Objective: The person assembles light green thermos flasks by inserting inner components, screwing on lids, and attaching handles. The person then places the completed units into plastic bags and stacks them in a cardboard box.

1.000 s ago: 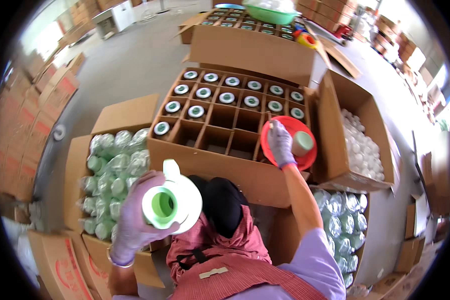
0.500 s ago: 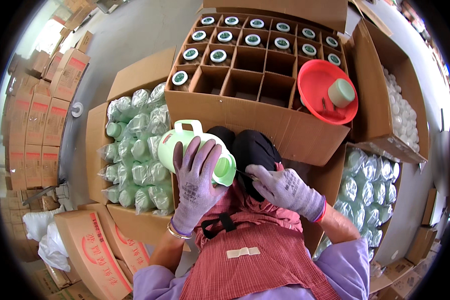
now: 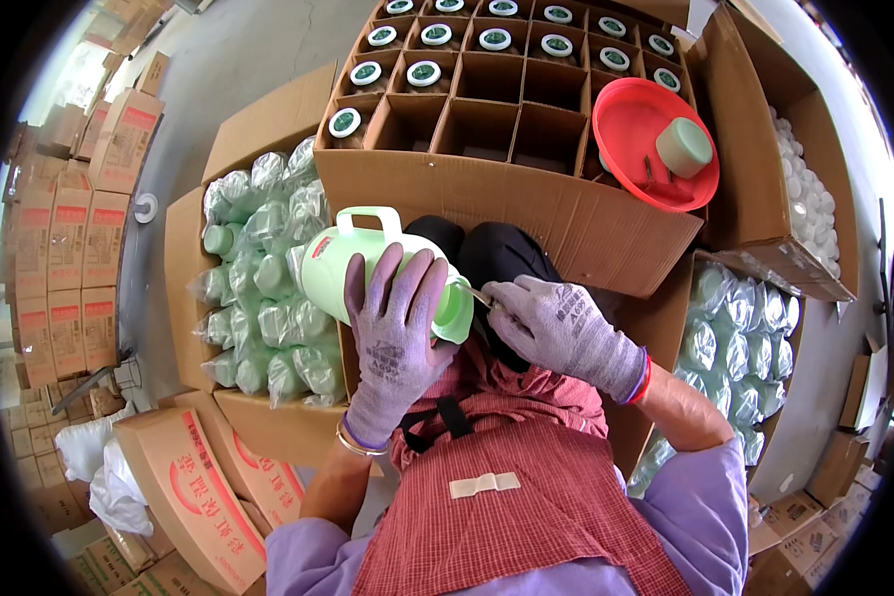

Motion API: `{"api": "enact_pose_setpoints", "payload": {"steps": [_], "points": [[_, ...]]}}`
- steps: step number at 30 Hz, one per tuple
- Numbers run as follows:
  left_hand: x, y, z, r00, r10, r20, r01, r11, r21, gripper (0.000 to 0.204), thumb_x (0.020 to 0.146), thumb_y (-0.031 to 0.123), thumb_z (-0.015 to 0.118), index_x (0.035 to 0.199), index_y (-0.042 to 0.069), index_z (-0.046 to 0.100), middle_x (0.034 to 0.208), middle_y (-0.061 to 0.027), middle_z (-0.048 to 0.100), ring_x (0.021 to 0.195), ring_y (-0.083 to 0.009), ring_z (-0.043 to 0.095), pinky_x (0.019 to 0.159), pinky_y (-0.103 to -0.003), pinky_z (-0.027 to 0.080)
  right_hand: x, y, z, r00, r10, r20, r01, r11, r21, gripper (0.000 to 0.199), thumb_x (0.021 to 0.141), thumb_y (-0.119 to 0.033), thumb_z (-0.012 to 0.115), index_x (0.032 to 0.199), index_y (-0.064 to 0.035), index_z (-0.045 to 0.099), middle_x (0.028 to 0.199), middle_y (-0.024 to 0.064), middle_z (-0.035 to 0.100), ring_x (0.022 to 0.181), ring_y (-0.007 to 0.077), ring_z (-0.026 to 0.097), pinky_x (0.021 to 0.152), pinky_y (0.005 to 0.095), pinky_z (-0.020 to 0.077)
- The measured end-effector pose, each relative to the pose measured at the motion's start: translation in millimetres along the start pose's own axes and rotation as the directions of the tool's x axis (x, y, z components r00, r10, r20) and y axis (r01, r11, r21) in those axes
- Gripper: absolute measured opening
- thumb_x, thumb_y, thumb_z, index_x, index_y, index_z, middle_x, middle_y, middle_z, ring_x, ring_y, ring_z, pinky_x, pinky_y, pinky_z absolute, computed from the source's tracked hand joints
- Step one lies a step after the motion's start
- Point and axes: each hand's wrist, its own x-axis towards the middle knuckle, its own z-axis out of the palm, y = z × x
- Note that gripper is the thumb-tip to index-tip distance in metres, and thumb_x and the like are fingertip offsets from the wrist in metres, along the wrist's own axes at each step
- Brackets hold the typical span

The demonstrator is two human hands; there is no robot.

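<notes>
A pale green thermos jug (image 3: pixel 326 270) lies tilted on its side above my lap, its handle up and its mouth turned right. My left hand (image 3: pixel 389 348), in a grey-purple glove, is wrapped over the jug's near side with the fingers spread along it. From the right, my gloved right hand (image 3: pixel 566 326) pinches a thin metal tool (image 3: pixel 483 296). The tool's tip reaches the jug's mouth, but its exact kind is too small to make out. Part of the jug's body is hidden behind my left hand.
Ahead stands a divided carton (image 3: pixel 507 194) with several white-rimmed, green-topped bottles. A red basin (image 3: pixel 614 124) holding a pale green cup (image 3: pixel 683 147) rests on its right corner. Bagged green jugs (image 3: pixel 278 268) fill a left carton; bagged pieces (image 3: pixel 735 348) and white round parts (image 3: pixel 810 199) sit right.
My right hand has come slightly nearer the jug's mouth, bringing the tool to it. My left hand still holds the jug. The surroundings have shifted up a little in view.
</notes>
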Motion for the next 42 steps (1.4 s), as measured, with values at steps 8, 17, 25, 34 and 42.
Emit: {"api": "enact_pose_setpoints", "payload": {"steps": [8,17,25,34,42], "points": [[1,6,1,0.998,0.025,0.057,-0.028,0.999,0.041,0.074,0.061,0.024,0.082,0.128,0.007,0.057,0.131,-0.0078,0.054,0.128,-0.0317,0.045,0.112,-0.059,0.027,4,-2,-3,0.993,-0.027,0.116,0.073,0.909,-0.41,0.014,0.089,-0.016,0.059,0.096,-0.0035,0.058,0.073,0.0111,0.056,0.063,0.0272,0.063,0.052,0.0363,0.052],[-13,11,19,0.998,0.059,-0.023,-0.056,0.994,0.098,0.064,0.061,0.019,0.078,0.122,0.009,0.061,0.127,-0.0054,0.058,0.123,-0.0292,0.049,0.111,-0.06,0.026,-9,-14,13,0.974,0.047,0.223,0.081,0.842,-0.533,0.022,0.082,-0.012,0.06,0.093,0.0061,0.055,0.068,0.0152,0.061,0.059,0.0261,0.065,0.052,0.0369,0.0524],[-31,9,35,0.988,0.076,-0.132,-0.052,0.983,0.178,0.052,0.07,0.024,0.074,0.119,0.009,0.063,0.124,-0.0055,0.059,0.12,-0.0266,0.052,0.112,-0.059,0.026,-17,32,51,0.975,-0.182,0.13,0.202,0.966,-0.159,0.018,0.092,-0.013,0.052,0.084,0.0012,0.06,0.061,0.015,0.062,0.055,0.0252,0.066,0.053,0.037,0.0539],[-63,9,45,0.977,-0.013,-0.211,0.063,0.97,0.234,0.052,0.08,0.032,0.072,0.124,0.009,0.056,0.132,-0.0098,0.051,0.126,-0.038,0.043,0.111,-0.066,0.025,-8,-3,38,0.555,0.301,0.776,-0.787,0.491,0.373,0.034,0.098,-0.022,0.047,0.087,0.0047,0.065,0.066,0.0102,0.067,0.05,0.0179,0.065,0.048,0.0314,0.0555],[-81,-9,59,0.933,-0.098,-0.346,0.148,0.982,0.122,0.046,0.081,0.033,0.071,0.121,0.014,0.06,0.134,-0.0067,0.05,0.131,-0.0369,0.038,0.113,-0.066,0.022,-16,-13,61,0.624,-0.064,0.779,-0.771,0.11,0.627,0.031,0.097,-0.024,0.051,0.089,0.0024,0.064,0.067,0.0051,0.06,0.048,0.0105,0.053,0.044,0.0247,0.0466]]}}
